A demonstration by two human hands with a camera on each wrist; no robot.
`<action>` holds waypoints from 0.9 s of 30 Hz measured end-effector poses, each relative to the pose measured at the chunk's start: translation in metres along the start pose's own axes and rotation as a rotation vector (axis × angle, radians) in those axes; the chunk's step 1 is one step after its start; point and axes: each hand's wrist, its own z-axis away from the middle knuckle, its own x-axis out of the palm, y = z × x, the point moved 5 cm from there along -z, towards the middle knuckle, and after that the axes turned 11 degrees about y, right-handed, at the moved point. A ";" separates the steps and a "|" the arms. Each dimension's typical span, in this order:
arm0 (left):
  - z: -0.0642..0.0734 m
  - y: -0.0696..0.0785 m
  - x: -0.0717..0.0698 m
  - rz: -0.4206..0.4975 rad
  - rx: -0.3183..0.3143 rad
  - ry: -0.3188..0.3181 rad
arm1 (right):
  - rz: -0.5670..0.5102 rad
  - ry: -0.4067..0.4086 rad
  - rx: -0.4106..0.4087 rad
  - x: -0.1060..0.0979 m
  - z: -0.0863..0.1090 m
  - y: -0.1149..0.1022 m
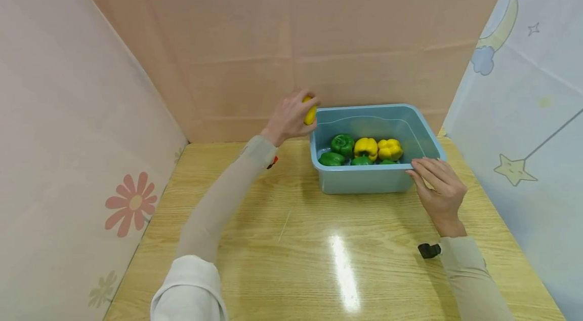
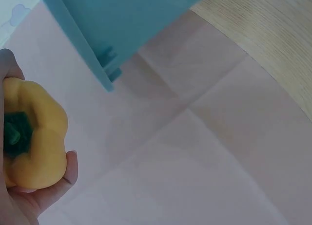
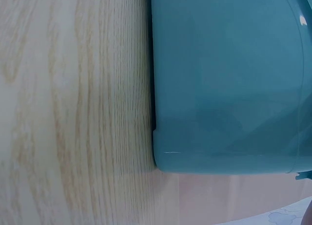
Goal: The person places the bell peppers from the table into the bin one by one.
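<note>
My left hand (image 1: 288, 117) grips a yellow bell pepper (image 1: 310, 111), raised beside the left end of a blue plastic bin (image 1: 364, 168). In the left wrist view the fingers curl round this pepper (image 2: 46, 137), whose green stem faces the camera. At the bin's front right corner my right hand (image 1: 441, 193) holds the rim, fingers over the top and thumb at the outer wall. Inside lie two yellow bell peppers (image 1: 366, 148) and several green ones (image 1: 342, 144), the nearest partly hidden by the front wall. The right wrist view is filled mostly by the bin's side (image 3: 219, 79).
The bin stands on a wood-grain table (image 1: 255, 240), close to a peach cloth backdrop (image 1: 237, 47). Printed white panels rise at the left (image 1: 68, 108) and right (image 1: 537, 123). Black wrist gear (image 1: 429, 250) shows by the right sleeve.
</note>
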 end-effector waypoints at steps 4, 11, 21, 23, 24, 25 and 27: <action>-0.005 0.006 0.001 0.002 0.015 0.006 | -0.007 0.003 -0.005 0.001 0.000 0.000; -0.013 0.016 0.005 -0.028 0.045 0.016 | -0.011 0.006 -0.012 0.001 -0.001 -0.002; -0.024 0.027 0.009 -0.051 0.078 0.008 | -0.006 0.000 -0.013 0.000 -0.003 -0.005; -0.026 0.029 0.011 -0.047 0.080 0.012 | -0.008 -0.002 -0.013 -0.001 -0.002 -0.005; -0.026 0.030 0.011 -0.047 0.086 0.015 | -0.006 -0.002 -0.014 -0.001 -0.002 -0.005; -0.027 0.031 0.012 -0.040 0.090 0.017 | -0.004 -0.002 -0.015 -0.001 -0.002 -0.005; -0.029 0.034 0.014 -0.036 0.098 0.016 | -0.005 0.000 -0.016 -0.001 -0.001 -0.006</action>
